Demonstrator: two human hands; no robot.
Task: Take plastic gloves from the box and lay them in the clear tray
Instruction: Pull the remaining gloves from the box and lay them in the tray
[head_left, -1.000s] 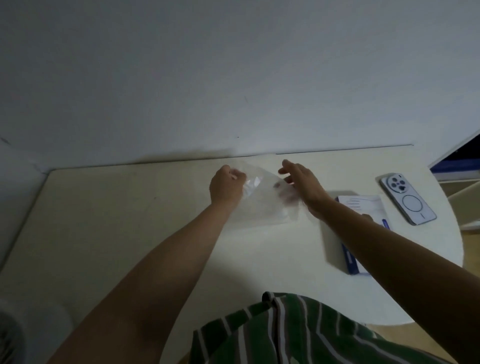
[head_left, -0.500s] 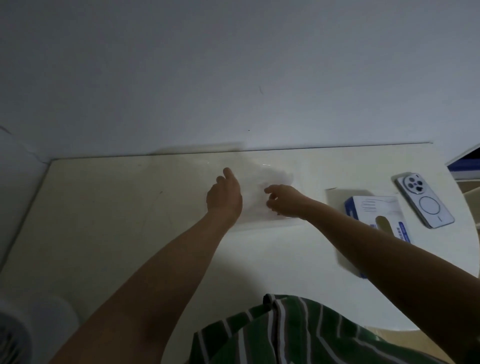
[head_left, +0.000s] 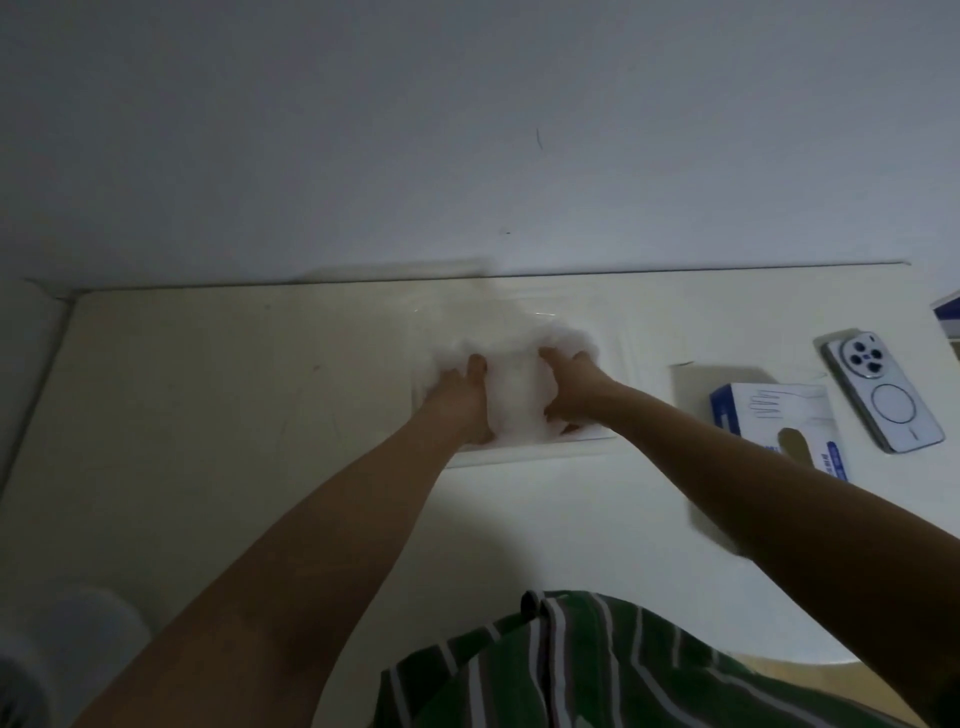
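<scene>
Plain white painted wall (head_left: 467, 130) seen behind, marked by small dark scratch (head_left: 539, 139). Smooth cream-white tabletop (head_left: 208, 415) butted against it, right edge rounded. Pale wood-toned floor (head_left: 800, 673) glimpsed at lower right. Room dimly lit.

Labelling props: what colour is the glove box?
Glove box: white with blue trim; head view.
</scene>
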